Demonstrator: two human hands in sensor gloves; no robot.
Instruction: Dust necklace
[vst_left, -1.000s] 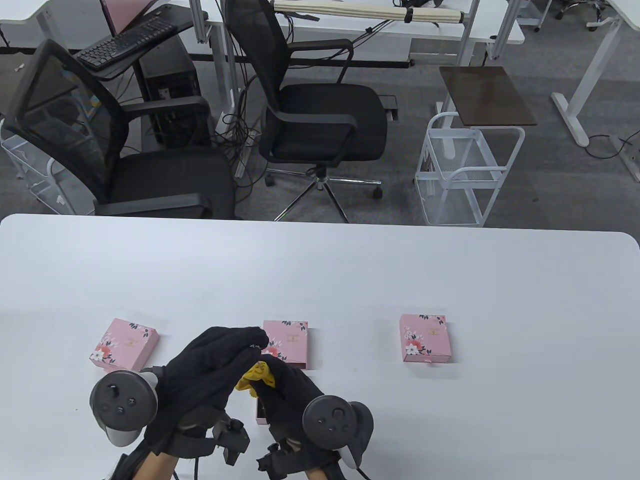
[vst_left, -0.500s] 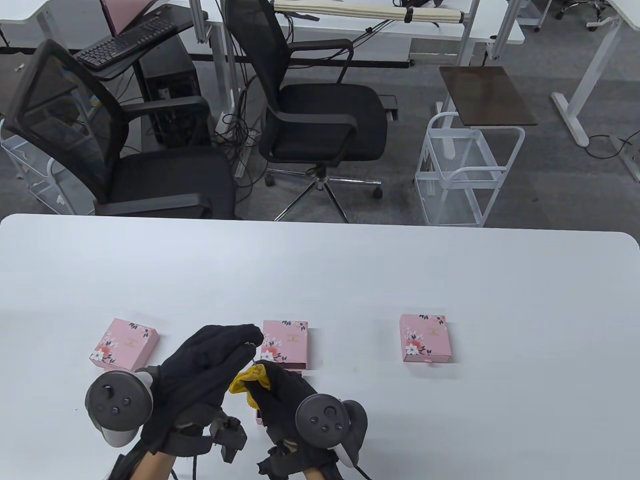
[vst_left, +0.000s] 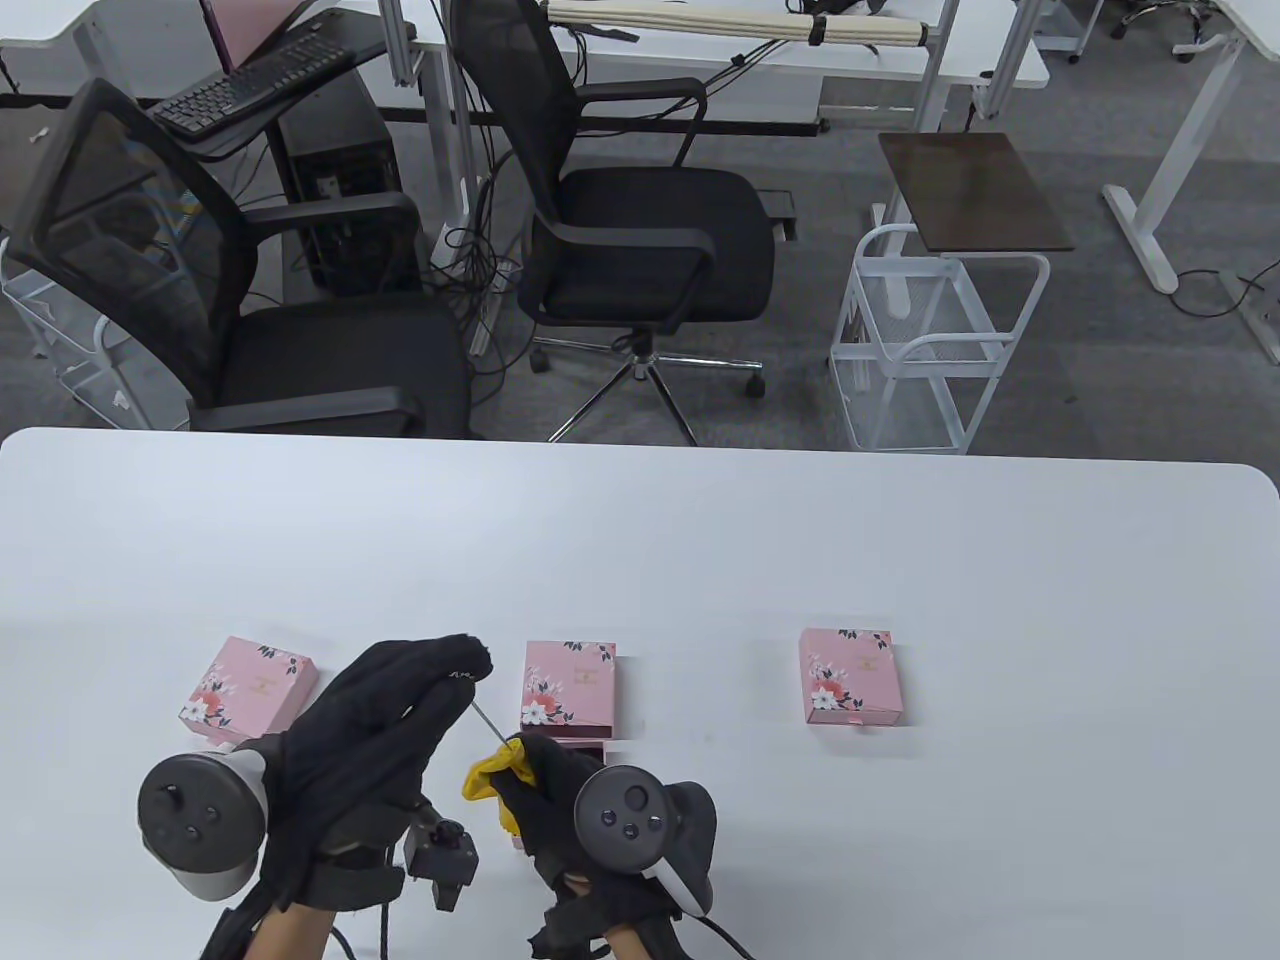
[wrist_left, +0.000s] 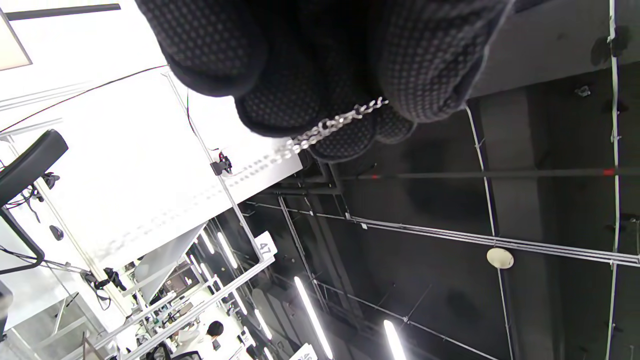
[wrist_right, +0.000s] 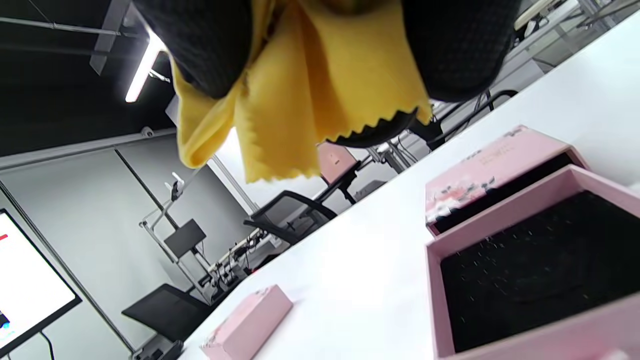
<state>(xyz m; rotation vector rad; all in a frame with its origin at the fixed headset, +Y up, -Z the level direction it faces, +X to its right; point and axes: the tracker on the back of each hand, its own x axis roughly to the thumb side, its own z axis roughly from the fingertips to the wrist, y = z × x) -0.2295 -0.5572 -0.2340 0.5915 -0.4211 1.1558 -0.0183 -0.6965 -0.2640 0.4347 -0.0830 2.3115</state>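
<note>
While the left hand (vst_left: 380, 720) pinches the necklace (vst_left: 487, 722) at lower left of the frame, the right hand (vst_left: 560, 800) grips the yellow cloth (vst_left: 487, 782) beside it.

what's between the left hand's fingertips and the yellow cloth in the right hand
A short taut stretch of necklace chain runs from the left hand to the yellow cloth gripped by the right hand, clearest in the table view.

A white table (vst_left: 700, 540) is carrying three pink floral boxes: left (vst_left: 249, 690), middle (vst_left: 568, 685) with its drawer (wrist_right: 530, 280) pulled open, right (vst_left: 852, 676).
</note>
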